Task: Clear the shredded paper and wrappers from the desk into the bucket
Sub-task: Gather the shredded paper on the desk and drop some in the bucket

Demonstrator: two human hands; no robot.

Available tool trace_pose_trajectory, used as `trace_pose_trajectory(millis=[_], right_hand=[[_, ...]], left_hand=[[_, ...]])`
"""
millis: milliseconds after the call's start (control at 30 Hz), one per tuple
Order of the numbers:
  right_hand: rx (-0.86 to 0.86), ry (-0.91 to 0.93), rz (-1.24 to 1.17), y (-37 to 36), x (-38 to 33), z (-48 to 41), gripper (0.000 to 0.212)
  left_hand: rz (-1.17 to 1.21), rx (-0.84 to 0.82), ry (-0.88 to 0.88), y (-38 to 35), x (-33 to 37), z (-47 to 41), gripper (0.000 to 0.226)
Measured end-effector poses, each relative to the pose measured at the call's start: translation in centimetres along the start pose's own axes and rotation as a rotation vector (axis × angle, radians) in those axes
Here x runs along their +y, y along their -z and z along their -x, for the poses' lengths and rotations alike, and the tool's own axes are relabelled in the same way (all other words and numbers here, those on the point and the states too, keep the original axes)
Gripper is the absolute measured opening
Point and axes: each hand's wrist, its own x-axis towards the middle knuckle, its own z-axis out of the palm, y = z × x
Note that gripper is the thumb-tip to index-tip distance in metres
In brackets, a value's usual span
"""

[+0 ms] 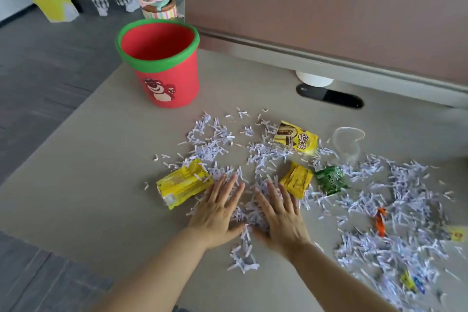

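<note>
Both my hands lie flat and open on the worktop (88,159), fingers spread, palms down on shredded paper (255,208). My left hand (217,210) touches the edge of the large yellow wrapper (183,186); my right hand (279,213) sits just beside the small yellow wrapper (296,180). Neither hand grips anything; a loose heap of shreds lies between them.

Progress, as I judge it: barely begun. The red bucket (162,68) with the green rim stands upright at the far left of the worktop, well apart from the mess, and what shows of its inside looks empty. Shreds spread from the centre to the right edge. Left to clear: a third yellow wrapper (298,139) farther back, a green wrapper (330,180), an orange wrapper (379,220), and a clear plastic cup (350,144) lying among the shreds.

Limits of view: the bucket's bottom is hidden by its near wall. Small yellow pieces at the right edge (457,233) and lower right (409,280) are blurred; I cannot tell what they are. The litter runs out of frame on the right, so its full extent is unknown
</note>
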Motion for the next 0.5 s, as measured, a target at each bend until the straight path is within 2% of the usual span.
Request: trace_pose_trajectory(millis=[133, 300, 400, 500], right_hand=[[0.082, 0.035, -0.015, -0.3, 0.3, -2.8, 0.067], [0.307, 0.059, -0.028, -0.4, 0.4, -4.6, 0.036], [0.393, 0.112, -0.031, -0.3, 0.5, -6.0, 0.031], [0.429, 0.173, -0.053, -0.4, 0.5, -6.9, 0.029]], left_hand=[[0.014, 0.098, 0.002, -0.6, -1.1, -2.1, 0.079], [0.090, 0.309, 0.071, -0.6, -1.1, -3.4, 0.043], [0.117, 0.386, -0.001, -0.8, -1.5, -3.6, 0.028], [0.025, 0.374, -0.072, -0.5, -2.3, -4.3, 0.025]])
